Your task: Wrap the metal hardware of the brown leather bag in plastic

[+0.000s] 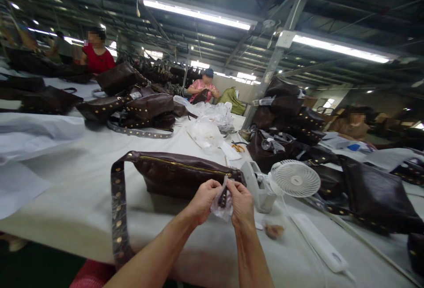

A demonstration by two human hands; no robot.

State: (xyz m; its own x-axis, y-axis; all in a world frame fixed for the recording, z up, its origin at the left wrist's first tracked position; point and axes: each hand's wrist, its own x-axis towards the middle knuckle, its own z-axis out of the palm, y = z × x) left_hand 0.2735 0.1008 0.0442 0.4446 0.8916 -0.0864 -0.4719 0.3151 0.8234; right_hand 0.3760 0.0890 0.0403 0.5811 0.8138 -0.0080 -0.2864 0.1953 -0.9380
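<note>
A dark brown leather bag (175, 175) with a gold zipper lies on the white table (76, 182), its studded strap (118, 208) hanging over the near edge. At the bag's right end, my left hand (203, 199) and my right hand (241, 204) are both closed in a pinch. Together they hold a small clear plastic wrap (221, 206) around the zipper pull (224, 195).
A small white fan (294, 178) on its base stands right of the bag, with a white power strip (319, 244) nearer. Piles of brown bags (139, 102) and clear plastic bags (207, 129) lie farther back. Orange-handled scissors (237, 147) rest mid-table. Other people work beyond.
</note>
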